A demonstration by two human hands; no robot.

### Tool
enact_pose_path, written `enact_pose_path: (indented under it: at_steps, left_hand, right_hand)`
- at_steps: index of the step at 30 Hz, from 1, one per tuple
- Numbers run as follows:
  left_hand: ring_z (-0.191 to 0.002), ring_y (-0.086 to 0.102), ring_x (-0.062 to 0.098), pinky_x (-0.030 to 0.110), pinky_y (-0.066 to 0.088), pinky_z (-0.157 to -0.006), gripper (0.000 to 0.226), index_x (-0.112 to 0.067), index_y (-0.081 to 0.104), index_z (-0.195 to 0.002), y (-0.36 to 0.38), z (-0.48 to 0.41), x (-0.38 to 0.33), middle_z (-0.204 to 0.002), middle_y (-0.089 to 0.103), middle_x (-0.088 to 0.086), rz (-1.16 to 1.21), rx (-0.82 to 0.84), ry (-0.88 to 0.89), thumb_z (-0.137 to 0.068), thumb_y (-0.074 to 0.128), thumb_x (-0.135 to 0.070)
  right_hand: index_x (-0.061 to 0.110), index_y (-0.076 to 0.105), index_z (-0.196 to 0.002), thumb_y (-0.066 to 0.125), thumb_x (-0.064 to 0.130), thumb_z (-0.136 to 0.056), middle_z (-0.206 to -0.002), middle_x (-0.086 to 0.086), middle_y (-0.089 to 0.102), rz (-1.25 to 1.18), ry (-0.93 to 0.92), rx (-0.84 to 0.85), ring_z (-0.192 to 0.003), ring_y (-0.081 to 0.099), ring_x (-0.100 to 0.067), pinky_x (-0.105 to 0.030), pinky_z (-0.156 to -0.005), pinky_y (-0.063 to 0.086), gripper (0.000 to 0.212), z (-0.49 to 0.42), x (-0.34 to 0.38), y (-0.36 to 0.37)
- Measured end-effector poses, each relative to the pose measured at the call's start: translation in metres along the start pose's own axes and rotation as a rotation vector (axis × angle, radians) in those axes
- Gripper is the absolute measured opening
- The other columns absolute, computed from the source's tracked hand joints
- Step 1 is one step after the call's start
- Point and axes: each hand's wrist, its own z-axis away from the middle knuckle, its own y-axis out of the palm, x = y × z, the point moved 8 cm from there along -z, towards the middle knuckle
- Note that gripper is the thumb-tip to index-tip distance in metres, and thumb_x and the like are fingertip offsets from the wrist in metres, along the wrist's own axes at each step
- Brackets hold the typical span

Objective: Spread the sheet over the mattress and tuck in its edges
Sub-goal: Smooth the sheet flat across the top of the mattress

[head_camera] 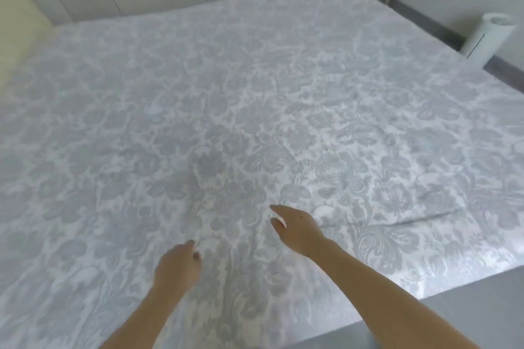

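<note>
Head view: patterned sheet (255, 93) spread flat across mattress. Left hand (177, 265), right hand (297, 228) low over near edge, fingers loose, grasping nothing; likely smoothing crease (411, 221) before tucking.

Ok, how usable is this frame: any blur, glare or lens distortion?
Head view: soft overall, motion blur on the left hand and right hand; wide-angle bowing at the sheet edges; bright sheen near the white cylinder side; no harsh shadows.

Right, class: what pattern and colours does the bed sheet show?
The sheet has a grey floral damask pattern on white, seen in the head view.
</note>
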Motion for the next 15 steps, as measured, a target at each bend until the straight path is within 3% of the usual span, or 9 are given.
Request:
enact_pose_path:
  at_steps: [4, 9, 12, 15]
  left_hand:
    - [-0.13, 0.042, 0.026, 0.032, 0.038, -0.103, 0.046, -0.011, 0.032, -0.145, -0.043, -0.071, -0.137, -0.143, 0.044, 0.009, 0.066, -0.225, 0.165, -0.1, 0.032, -0.022]
    - [-0.142, 0.016, 0.038, 0.045, 0.025, -0.113, 0.052, -0.018, 0.019, -0.149, 0.002, -0.152, -0.315, -0.156, 0.022, 0.011, -0.052, -0.251, 0.276, -0.1, 0.029, -0.028]
    - [-0.144, 0.007, 0.042, 0.057, 0.009, -0.114, 0.055, -0.023, 0.013, -0.151, 0.073, -0.143, -0.425, -0.159, 0.012, 0.009, -0.094, -0.227, 0.287, -0.099, 0.017, -0.04]
    - [-0.139, 0.016, 0.051, 0.064, 0.007, -0.112, 0.056, -0.018, 0.026, -0.147, 0.127, -0.078, -0.502, -0.155, 0.023, 0.014, -0.101, -0.164, 0.406, -0.099, 0.007, -0.04]
  right_hand:
    - [0.021, 0.013, -0.151, 0.027, 0.03, -0.103, -0.159, -0.002, 0.012, 0.094, 0.04, -0.044, -0.146, 0.012, -0.018, -0.033, -0.116, 0.016, 0.05, -0.061, -0.068, -0.035]
    - [0.026, 0.005, -0.151, 0.019, 0.035, -0.102, -0.16, 0.003, 0.003, 0.365, -0.011, -0.056, -0.147, -0.002, -0.014, -0.045, -0.118, -0.005, 0.052, -0.1, -0.214, -0.057]
    - [0.03, 0.003, -0.15, 0.004, 0.048, -0.098, -0.157, 0.009, -0.003, 0.383, 0.144, -0.245, -0.145, -0.01, -0.007, -0.034, -0.116, -0.016, 0.056, -0.04, -0.359, -0.103]
    - [0.028, 0.004, -0.149, 0.001, 0.054, -0.094, -0.158, 0.005, 0.003, 0.303, 0.467, -0.376, -0.144, -0.004, -0.008, -0.035, -0.119, -0.003, 0.061, 0.06, -0.471, -0.147]
